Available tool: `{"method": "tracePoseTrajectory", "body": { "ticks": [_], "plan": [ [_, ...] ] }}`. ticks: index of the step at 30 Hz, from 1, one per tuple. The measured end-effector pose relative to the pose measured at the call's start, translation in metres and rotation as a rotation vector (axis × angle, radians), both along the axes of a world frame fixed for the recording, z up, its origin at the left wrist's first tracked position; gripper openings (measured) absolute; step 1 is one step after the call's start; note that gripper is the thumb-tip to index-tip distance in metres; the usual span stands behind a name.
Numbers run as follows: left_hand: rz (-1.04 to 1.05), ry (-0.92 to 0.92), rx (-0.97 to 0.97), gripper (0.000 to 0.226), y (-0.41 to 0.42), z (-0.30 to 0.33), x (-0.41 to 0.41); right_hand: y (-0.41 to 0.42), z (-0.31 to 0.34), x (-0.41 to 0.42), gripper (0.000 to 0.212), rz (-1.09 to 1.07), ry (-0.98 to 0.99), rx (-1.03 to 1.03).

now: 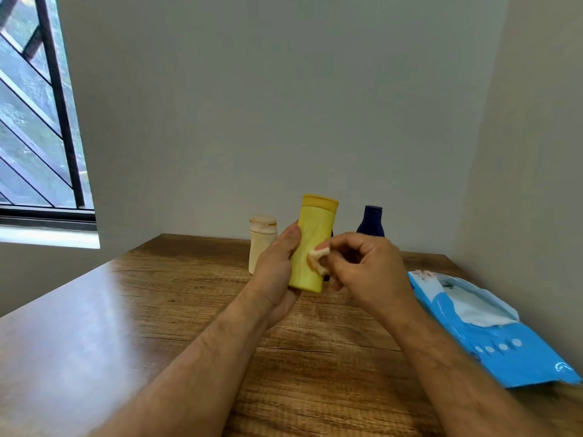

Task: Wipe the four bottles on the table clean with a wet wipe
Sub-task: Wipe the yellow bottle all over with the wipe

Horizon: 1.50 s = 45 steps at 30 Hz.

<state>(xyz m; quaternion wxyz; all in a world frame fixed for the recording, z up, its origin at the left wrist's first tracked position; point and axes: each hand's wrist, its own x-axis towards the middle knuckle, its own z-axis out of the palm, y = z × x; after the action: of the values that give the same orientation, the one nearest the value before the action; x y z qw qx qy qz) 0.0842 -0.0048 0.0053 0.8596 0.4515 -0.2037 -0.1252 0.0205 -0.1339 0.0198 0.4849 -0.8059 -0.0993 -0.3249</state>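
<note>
the left hand is gripping the upright yellow plastic bottle, fingers curled round it; beside it, the right hand is pinching a crumpled white wet wipe against the bottle.

Your left hand covers the lower left side of the yellow bottle, and its fingers behind the bottle are out of sight. It also hides part of the cream bottle. Your right hand blocks all but the neck and cap of the blue bottle. You can count only three bottles. The wipe shows only as a small bunched bit between your fingertips. The print on the wipes pack is too small to read.
</note>
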Motion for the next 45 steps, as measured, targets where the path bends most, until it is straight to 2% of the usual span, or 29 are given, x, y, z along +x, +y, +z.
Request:
{"method": "tracePoseTrajectory", "body": {
  "ticks": [3,5,8,13,15,17,20,24,26,30,32,34,39,41,43,45],
  "plan": [
    [-0.07,-0.01,0.029,0.034,-0.004,-0.003,-0.002,-0.004,0.001,0.005,0.011,-0.14,-0.147,0.12],
    [-0.087,-0.011,0.058,0.035,-0.006,-0.005,-0.002,-0.007,0.001,0.007,0.011,-0.229,-0.206,0.103],
    [-0.08,-0.028,0.05,0.036,-0.006,-0.005,-0.002,-0.008,-0.001,0.008,0.016,-0.225,-0.226,0.025],
    [-0.023,-0.04,-0.014,0.043,-0.002,-0.009,0.006,-0.002,-0.004,0.002,0.021,0.025,0.077,-0.212],
    [0.001,-0.041,-0.016,0.043,-0.002,-0.011,0.008,0.001,-0.004,-0.001,0.022,0.076,0.109,-0.274],
    [-0.003,-0.051,-0.015,0.043,-0.003,-0.01,0.006,0.002,-0.003,-0.001,0.018,0.029,0.039,-0.272],
    [-0.039,-0.069,0.012,0.041,-0.005,-0.01,0.002,-0.002,-0.002,0.004,0.011,-0.158,-0.124,-0.161],
    [-0.062,-0.068,0.044,0.043,-0.009,-0.011,0.002,-0.009,-0.002,0.007,0.011,-0.313,-0.26,-0.126],
    [-0.057,-0.051,0.007,0.041,-0.008,-0.01,0.002,-0.008,-0.002,0.005,0.01,-0.242,-0.202,-0.135],
    [-0.014,-0.042,-0.056,0.042,-0.003,-0.009,0.006,0.004,-0.005,-0.001,0.02,0.044,0.074,-0.282],
    [0.004,-0.017,-0.073,0.041,-0.002,-0.008,0.007,0.006,-0.006,-0.003,0.019,0.07,0.093,-0.34],
    [-0.017,-0.005,-0.074,0.041,-0.003,-0.008,0.007,0.005,-0.005,-0.002,0.015,0.025,0.041,-0.331],
    [-0.121,-0.005,0.039,0.039,-0.01,-0.014,0.002,-0.008,0.001,0.006,0.011,-0.329,-0.196,-0.148],
    [-0.132,0.011,0.038,0.038,-0.013,-0.015,0.001,-0.011,0.001,0.007,0.013,-0.382,-0.236,-0.096],
    [-0.126,0.01,0.014,0.039,-0.015,-0.016,0.001,-0.01,0.0,0.005,0.012,-0.296,-0.208,-0.083],
    [-0.122,0.008,-0.05,0.04,-0.014,-0.014,0.001,-0.004,-0.003,0.002,0.014,-0.146,-0.146,-0.168]
  ]
}}
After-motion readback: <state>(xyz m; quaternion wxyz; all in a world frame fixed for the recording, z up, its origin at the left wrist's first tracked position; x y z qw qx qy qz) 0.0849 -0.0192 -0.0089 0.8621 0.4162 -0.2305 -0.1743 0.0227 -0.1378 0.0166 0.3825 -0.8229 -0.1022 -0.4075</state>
